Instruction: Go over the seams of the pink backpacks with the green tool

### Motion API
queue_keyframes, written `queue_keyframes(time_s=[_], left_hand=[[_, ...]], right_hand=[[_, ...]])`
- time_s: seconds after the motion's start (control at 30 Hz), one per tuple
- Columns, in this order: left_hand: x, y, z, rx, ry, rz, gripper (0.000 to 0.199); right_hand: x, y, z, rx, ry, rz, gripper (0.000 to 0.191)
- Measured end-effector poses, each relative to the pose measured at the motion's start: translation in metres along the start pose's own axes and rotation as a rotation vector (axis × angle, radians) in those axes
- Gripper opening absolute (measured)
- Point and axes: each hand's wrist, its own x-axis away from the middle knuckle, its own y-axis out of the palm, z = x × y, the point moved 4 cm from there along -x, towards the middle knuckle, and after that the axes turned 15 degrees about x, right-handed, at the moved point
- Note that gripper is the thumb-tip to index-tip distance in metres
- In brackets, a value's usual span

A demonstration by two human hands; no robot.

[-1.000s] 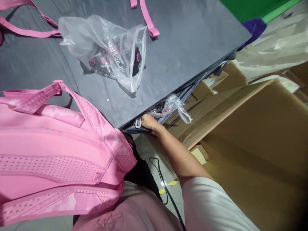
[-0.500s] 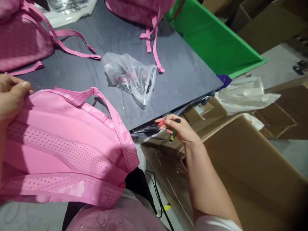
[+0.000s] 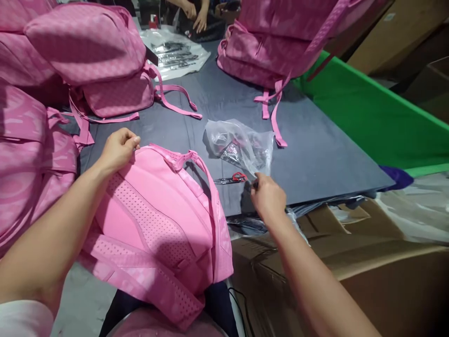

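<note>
While the left hand (image 3: 119,149) is pinched shut on the top edge of the pink backpack (image 3: 157,224), the pack is kept lying back-panel up at the near edge of the dark table (image 3: 315,154), its lower end overhanging toward the person's lap. The perforated mesh padding and the shoulder straps are seen facing the camera; the carry handle (image 3: 185,159) is arched up at the top.

The right hand (image 3: 268,199) is held over the table's near edge, fingers curled around a small dark object of which only a tip is seen; what it is cannot be told. Small red-handled snips (image 3: 233,179) are seen just left of the fingertips, lying on the table; whether they are touched cannot be told.

A crumpled clear plastic bag (image 3: 242,147) with small dark and pink items inside is noted just beyond the snips. Further pink backpacks are stacked on the left (image 3: 84,51) and at the far side of the table (image 3: 280,42), straps trailing onto the surface. A green panel (image 3: 372,117) is seen to the right, cardboard boxes (image 3: 368,271) below the table edge. Another person's hands (image 3: 196,14) are seen at the far end, beside a flat plastic packet (image 3: 175,51).
</note>
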Motion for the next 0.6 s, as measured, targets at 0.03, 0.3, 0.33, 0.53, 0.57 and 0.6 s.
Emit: queue_keyframes(time_s=[0.03, 0.3, 0.33, 0.53, 0.57, 0.6], left_hand=[[0.000, 0.001, 0.001, 0.017, -0.001, 0.007, 0.010], [0.002, 0.005, -0.002, 0.060, -0.034, 0.036, 0.014], [0.001, 0.004, -0.003, 0.057, -0.033, 0.037, 0.014], [0.003, 0.002, -0.001, 0.030, -0.029, 0.055, 0.017], [0.004, 0.002, 0.000, 0.022, -0.028, 0.057, 0.017], [0.005, 0.003, 0.001, 0.014, -0.028, 0.057, 0.017]], right_hand=[[0.002, -0.001, -0.006, 0.155, -0.107, 0.047, 0.036], [-0.010, 0.039, -0.017, 0.740, -0.605, 0.125, 0.022], [-0.013, 0.033, -0.017, 0.702, -0.571, 0.165, 0.020], [-0.012, -0.043, -0.099, -0.049, -0.318, 0.326, 0.039], [-0.012, -0.049, -0.125, -0.212, -0.339, 0.261, 0.039], [-0.013, -0.052, -0.151, -0.364, -0.365, 0.152, 0.034]])
